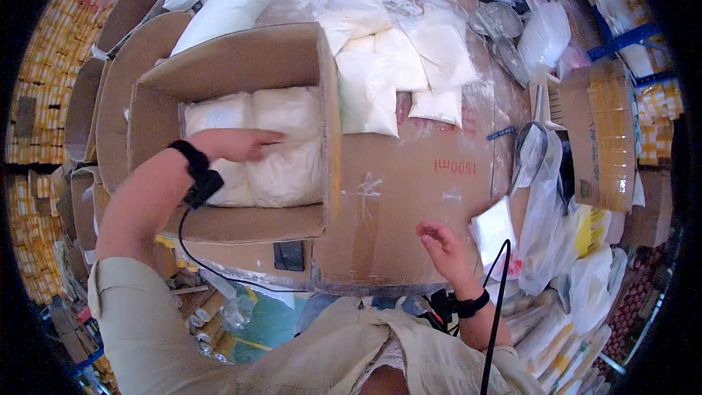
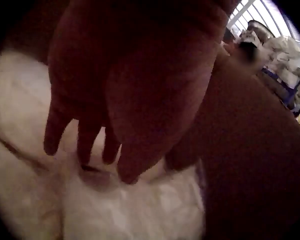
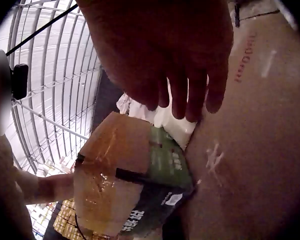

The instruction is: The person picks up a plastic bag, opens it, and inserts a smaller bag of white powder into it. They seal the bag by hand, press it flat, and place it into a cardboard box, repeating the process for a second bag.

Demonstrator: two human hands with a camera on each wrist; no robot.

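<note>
An open cardboard box [image 1: 234, 66] holds several bags of pale powder [image 1: 287, 175], packed flat side by side. Inside it, my left hand [image 1: 235, 145] is over the bags, fingers pointing right. The left wrist view has this hand [image 2: 135, 85] with fingers extended down at the bags [image 2: 135, 210], gripping nothing; whether the fingertips touch them is unclear. My right hand [image 1: 447, 254] hovers empty over the cardboard near its front edge, thumb apart. In the right wrist view, that hand [image 3: 165, 55] has its fingers loosely extended, with the taped box [image 3: 115, 170] beyond.
Several powder bags [image 1: 380, 88] lie on the cardboard surface [image 1: 409, 197] right of the box. A dark phone-like object [image 1: 289, 256] lies at the front edge. White plastic bags [image 1: 495, 234], a scoop [image 1: 530, 150] and another carton [image 1: 603, 132] are at the right. Cables cross near both arms.
</note>
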